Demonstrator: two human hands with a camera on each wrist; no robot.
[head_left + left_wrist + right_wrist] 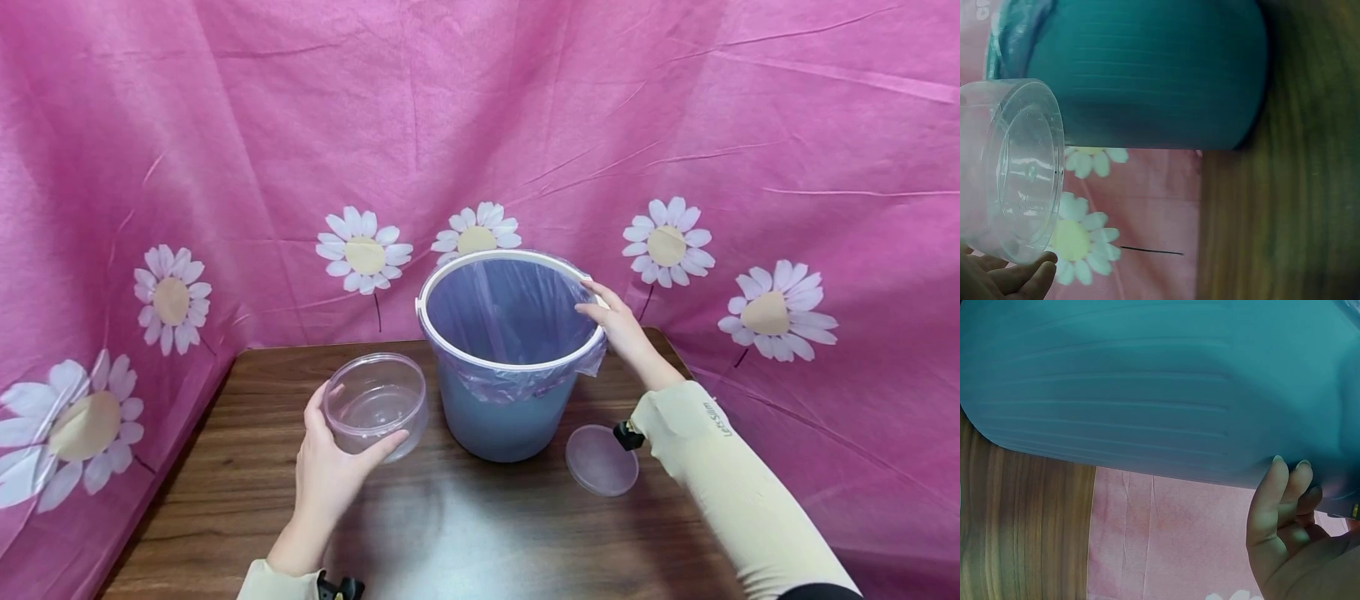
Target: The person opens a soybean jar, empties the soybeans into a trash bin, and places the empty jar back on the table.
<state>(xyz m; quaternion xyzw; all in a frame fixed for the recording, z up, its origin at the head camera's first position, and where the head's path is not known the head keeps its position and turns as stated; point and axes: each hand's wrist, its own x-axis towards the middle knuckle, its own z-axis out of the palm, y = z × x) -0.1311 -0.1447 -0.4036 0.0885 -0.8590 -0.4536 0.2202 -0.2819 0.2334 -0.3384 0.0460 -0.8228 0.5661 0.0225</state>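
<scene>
A round clear plastic container (378, 396) is held off the table by my left hand (333, 462), its fingers and thumb around the side. Its open top faces up and I see nothing inside. The left wrist view shows the base of the container (1029, 175) beside the bin's wall (1166, 75). My right hand (622, 325) grips the right side of the white rim of a blue trash bin (502, 425). A thin see-through bag (517, 292) lines the bin and folds over its rim. Fingers (1269, 494) of that hand bend against the bin's outer wall in the right wrist view.
A round clear lid (602, 460) lies flat on the brown wooden table (465, 533), right of the bin and below my right forearm. Pink cloth (525, 125) with white daisies hangs behind and on both sides of the table.
</scene>
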